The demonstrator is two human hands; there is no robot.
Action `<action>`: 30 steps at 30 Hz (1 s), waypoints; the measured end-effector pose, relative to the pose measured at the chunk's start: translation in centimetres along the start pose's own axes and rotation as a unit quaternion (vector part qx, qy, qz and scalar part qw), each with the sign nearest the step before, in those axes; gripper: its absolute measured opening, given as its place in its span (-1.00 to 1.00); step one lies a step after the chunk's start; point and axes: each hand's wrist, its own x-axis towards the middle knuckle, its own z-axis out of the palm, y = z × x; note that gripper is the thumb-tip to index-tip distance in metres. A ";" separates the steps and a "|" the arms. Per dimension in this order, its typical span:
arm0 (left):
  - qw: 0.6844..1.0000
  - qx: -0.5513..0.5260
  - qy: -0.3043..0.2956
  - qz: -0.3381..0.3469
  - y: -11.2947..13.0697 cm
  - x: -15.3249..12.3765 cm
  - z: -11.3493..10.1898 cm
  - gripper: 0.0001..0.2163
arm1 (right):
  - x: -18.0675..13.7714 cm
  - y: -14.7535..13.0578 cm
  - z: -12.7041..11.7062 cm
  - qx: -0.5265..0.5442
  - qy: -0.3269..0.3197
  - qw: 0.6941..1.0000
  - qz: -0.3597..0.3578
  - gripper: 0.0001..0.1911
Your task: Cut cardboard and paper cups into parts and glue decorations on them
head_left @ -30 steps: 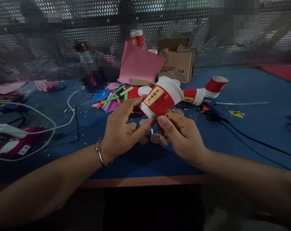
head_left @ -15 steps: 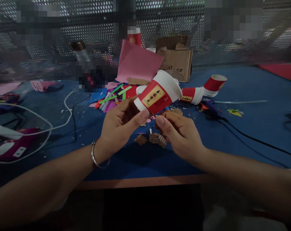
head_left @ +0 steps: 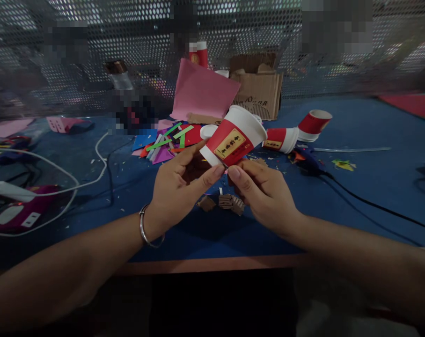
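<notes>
A red and white paper cup (head_left: 230, 138) with a gold label is held tilted above the table, its rim to the upper right. My left hand (head_left: 184, 187) grips its base end from the left, thumb on the near side and fingers partly behind. My right hand (head_left: 265, 194) is closed in a pinch beside the cup's lower edge, close to my left thumb. Between the fingertips a small dark, thin thing barely shows; its kind is hidden. Beneath the hands, several small corrugated cardboard pieces (head_left: 226, 201) lie on the blue table (head_left: 194, 238).
Two joined-looking paper cups, one lying (head_left: 282, 140) and one tilted (head_left: 314, 125), are at right. Behind stand pink paper (head_left: 205, 91) and a cardboard box (head_left: 258, 93). Colored strips (head_left: 166, 140) lie left of centre. A white cable (head_left: 70, 173) and a black cable (head_left: 374, 199) cross the sides.
The cup has shifted slightly right and down with my left hand, and its base has come closer to my right fingertips. Less of the dark thin thing shows now.
</notes>
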 end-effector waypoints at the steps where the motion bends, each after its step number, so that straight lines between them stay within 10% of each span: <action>1: 1.000 0.005 -0.001 0.000 -0.1 0.1 -0.1 -0.63 | 0.0 0.1 0.0 0.006 -0.001 1.000 0.004 -0.47; 16: 0.977 0.189 0.007 0.102 -1.4 -0.6 -0.8 -0.46 | -0.6 1.2 0.4 0.108 -0.020 0.992 0.058 -0.55; 30: 0.993 -0.091 0.028 -0.073 -0.7 0.0 0.2 -0.57 | 0.1 0.5 -0.1 0.037 -0.008 0.999 0.006 -0.57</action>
